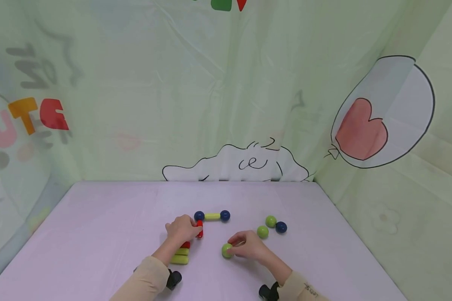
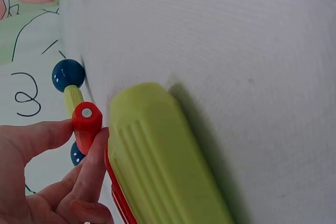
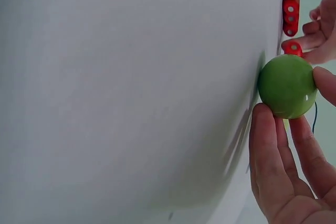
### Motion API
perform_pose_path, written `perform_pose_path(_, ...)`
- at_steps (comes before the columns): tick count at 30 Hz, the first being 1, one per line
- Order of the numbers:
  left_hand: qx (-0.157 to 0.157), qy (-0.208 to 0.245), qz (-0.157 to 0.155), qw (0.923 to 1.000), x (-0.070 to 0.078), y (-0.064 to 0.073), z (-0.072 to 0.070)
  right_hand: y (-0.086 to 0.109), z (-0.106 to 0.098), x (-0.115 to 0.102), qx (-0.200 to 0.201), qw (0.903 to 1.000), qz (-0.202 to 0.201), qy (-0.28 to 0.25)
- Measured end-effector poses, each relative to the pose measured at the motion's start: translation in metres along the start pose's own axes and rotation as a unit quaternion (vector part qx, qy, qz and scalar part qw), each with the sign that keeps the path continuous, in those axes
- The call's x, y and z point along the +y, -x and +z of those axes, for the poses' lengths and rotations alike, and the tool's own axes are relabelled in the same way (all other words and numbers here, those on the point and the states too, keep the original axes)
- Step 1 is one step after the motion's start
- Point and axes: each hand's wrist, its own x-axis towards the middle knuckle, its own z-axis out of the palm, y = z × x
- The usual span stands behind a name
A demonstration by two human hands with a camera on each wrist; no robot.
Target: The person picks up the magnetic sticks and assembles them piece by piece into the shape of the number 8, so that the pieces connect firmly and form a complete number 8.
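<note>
My left hand (image 1: 182,229) pinches a red rod (image 1: 200,229) between thumb and fingers, its far end at a blue ball (image 1: 199,215). From that ball a yellow-green rod (image 1: 212,216) runs across to a second blue ball (image 1: 225,215). In the left wrist view the red rod (image 2: 87,124) shows a round metal dot on its near end. My right hand (image 1: 250,246) holds a green ball (image 1: 227,250) with thumb and fingertips, low over the table. The right wrist view has this green ball (image 3: 287,86) large, with fingers below it and the thumb at its side.
Yellow-green rods (image 1: 179,259) and red rods (image 1: 186,245) lie in a row beneath my left wrist. Two loose green balls (image 1: 271,221) and a blue ball (image 1: 281,227) sit on the right of the pale table (image 1: 113,234). A printed curtain (image 1: 154,104) hangs behind.
</note>
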Motion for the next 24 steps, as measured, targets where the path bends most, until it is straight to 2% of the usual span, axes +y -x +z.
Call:
perform_pose_path(13,0.0,0.005,0.003,1.0,0.0,0.002,-0.002,-0.018,0.034,-0.025,0.001,0.9999,-0.002,-0.013)
perform_pose_path(24,-0.003,0.01,0.01,0.9999,0.0,0.002,-0.003,-0.027,0.05,-0.038,0.004,0.9995,-0.013,-0.03)
